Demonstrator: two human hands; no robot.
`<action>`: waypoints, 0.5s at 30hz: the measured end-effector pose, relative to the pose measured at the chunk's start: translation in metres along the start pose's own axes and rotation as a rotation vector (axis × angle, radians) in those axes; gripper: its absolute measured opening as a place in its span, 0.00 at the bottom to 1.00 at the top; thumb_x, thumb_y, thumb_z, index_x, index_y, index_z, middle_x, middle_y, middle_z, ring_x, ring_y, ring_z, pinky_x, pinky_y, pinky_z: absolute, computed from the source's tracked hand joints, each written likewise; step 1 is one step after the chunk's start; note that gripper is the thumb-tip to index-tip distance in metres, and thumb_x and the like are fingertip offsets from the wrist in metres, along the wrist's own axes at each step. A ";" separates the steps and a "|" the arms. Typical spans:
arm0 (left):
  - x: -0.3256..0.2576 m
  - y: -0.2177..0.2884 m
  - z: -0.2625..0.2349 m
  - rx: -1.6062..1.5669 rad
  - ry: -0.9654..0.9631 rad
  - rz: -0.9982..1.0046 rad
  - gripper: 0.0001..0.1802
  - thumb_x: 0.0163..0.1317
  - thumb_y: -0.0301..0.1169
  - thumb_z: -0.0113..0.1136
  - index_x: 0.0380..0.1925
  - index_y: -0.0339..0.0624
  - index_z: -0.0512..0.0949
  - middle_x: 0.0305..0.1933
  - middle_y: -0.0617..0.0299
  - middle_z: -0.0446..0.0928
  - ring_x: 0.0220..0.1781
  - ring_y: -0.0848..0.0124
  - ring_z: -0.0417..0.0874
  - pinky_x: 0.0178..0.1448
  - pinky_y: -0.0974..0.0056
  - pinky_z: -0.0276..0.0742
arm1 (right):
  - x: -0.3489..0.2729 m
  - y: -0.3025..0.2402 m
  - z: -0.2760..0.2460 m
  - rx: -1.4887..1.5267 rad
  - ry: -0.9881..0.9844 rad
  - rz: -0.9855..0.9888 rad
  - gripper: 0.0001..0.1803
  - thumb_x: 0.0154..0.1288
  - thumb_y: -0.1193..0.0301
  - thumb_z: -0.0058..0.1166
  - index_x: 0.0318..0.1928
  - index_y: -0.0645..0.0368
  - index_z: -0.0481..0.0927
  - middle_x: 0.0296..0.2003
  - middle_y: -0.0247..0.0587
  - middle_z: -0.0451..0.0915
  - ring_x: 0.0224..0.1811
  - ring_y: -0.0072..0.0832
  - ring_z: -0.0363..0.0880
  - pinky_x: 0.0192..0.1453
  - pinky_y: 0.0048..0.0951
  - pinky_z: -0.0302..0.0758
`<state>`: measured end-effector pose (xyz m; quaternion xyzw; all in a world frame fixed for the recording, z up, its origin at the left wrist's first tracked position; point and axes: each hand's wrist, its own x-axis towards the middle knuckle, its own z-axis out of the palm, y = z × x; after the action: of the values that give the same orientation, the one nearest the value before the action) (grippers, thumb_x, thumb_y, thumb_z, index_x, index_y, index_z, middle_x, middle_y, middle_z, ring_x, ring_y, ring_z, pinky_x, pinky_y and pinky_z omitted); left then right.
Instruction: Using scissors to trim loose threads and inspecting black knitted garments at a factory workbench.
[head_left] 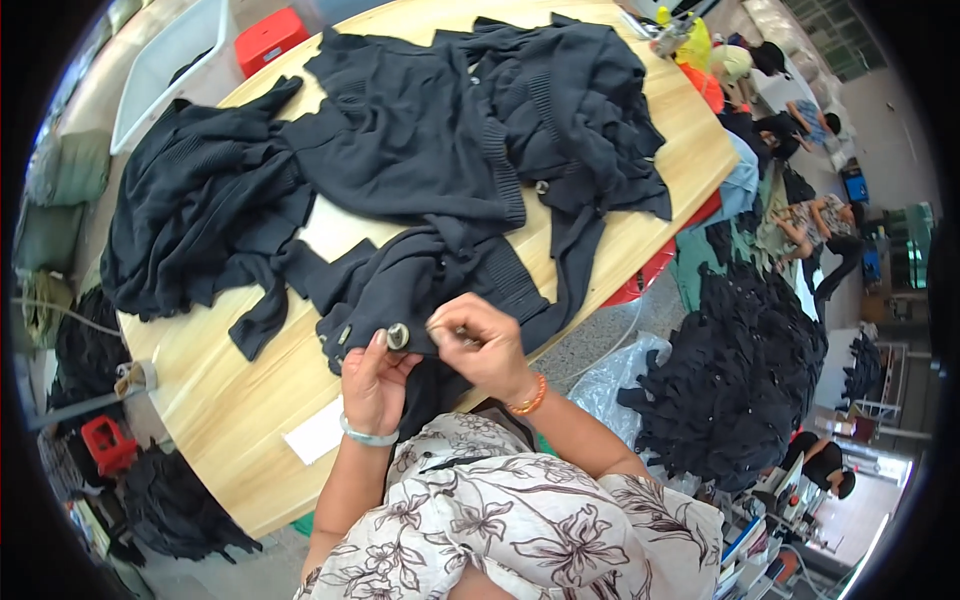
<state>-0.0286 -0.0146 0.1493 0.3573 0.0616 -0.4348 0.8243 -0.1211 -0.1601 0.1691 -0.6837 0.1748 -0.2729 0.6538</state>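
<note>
A dark knit cardigan (400, 275) lies bunched at the table's near edge, with a round shiny button (398, 336) on its front. My left hand (375, 385) pinches the cardigan's edge, its thumb right beside that button. Just to the right, my right hand (485, 345) is closed in a pinch, slightly apart from the button; a small dark bit shows at its fingers, too little to name. More buttons sit along the cloth left of my thumb. Beyond my hands, further dark knit garments (400, 130) are spread over the wooden table (225, 420).
A white paper (315, 432) lies on the table to my left. Past the far left edge stand a white tub (170, 75) and a red stool (270, 42). On the right, a big heap of dark garments (735, 370) lies by clear plastic (620, 380). Several people work farther right.
</note>
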 end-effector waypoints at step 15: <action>-0.006 0.009 -0.004 -0.134 -0.017 0.038 0.09 0.72 0.31 0.53 0.39 0.40 0.81 0.39 0.62 0.83 0.42 0.71 0.84 0.52 0.59 0.81 | -0.012 -0.001 -0.010 -0.057 -0.357 0.226 0.25 0.54 0.80 0.68 0.55 0.64 0.78 0.46 0.33 0.76 0.38 0.12 0.74 0.40 0.17 0.73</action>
<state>-0.0247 -0.0046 0.1539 0.2988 0.0768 -0.4170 0.8549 -0.1372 -0.1608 0.1683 -0.7155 0.1394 -0.0673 0.6813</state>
